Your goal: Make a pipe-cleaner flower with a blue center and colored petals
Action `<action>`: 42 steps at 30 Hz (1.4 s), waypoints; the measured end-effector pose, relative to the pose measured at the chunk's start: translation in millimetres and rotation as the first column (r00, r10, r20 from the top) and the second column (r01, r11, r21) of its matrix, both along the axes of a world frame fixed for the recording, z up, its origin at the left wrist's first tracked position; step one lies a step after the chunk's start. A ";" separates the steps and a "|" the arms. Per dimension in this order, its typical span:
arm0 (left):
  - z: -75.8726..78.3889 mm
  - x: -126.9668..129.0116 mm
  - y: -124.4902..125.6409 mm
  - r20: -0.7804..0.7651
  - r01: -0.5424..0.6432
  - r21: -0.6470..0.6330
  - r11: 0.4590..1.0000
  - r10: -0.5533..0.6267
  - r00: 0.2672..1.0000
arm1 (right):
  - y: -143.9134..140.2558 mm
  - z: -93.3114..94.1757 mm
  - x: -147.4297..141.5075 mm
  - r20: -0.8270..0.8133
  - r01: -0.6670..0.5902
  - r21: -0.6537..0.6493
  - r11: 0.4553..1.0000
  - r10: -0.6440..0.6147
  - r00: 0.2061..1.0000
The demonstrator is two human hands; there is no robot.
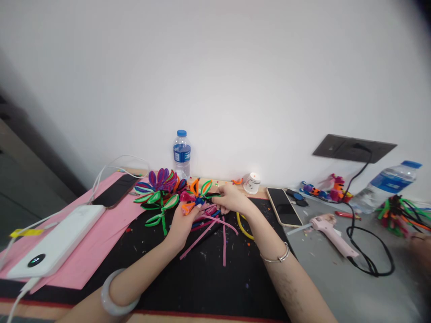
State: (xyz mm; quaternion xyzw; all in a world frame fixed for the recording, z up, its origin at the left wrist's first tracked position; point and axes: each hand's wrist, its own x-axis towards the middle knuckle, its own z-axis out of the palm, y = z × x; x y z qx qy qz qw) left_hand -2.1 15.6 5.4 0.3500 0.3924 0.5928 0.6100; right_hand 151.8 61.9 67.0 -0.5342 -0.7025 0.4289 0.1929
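Observation:
My left hand point(183, 220) grips a small pipe-cleaner flower point(190, 202) with orange, pink and blue loops, low over the black mat point(202, 278). My right hand point(230, 198) reaches in from the right and pinches a green-and-orange loop point(205, 187) of the same piece. Loose pink pipe cleaners point(215, 229) fan out beneath both hands. A yellow one point(241, 226) curves by my right wrist. Finished flowers in purple, green and red point(160, 190) lie just to the left.
A water bottle point(182, 153) stands at the wall, a small white cup point(252, 182) to its right. A phone point(283, 206), a pink glue gun point(332, 233) with black cord, and a second bottle point(387, 184) sit right. Left: pink paper point(97, 242), power bank point(57, 242), another phone point(116, 190).

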 end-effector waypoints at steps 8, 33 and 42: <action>3.4 1.8 -2.9 0.006 0.027 0.021 0.999 -0.027 1.000 | -0.4 0.6 0.0 0.081 -0.066 0.088 0.994 0.059 0.995; -2.0 -0.1 0.2 -0.024 -0.054 0.015 0.998 0.055 0.998 | -7.3 0.3 -10.8 0.357 -0.159 0.305 0.939 0.042 0.933; 0.7 0.2 -1.2 -0.005 -0.062 0.026 0.998 0.062 0.998 | -9.4 2.8 -12.7 0.363 -0.179 0.341 0.923 0.046 0.930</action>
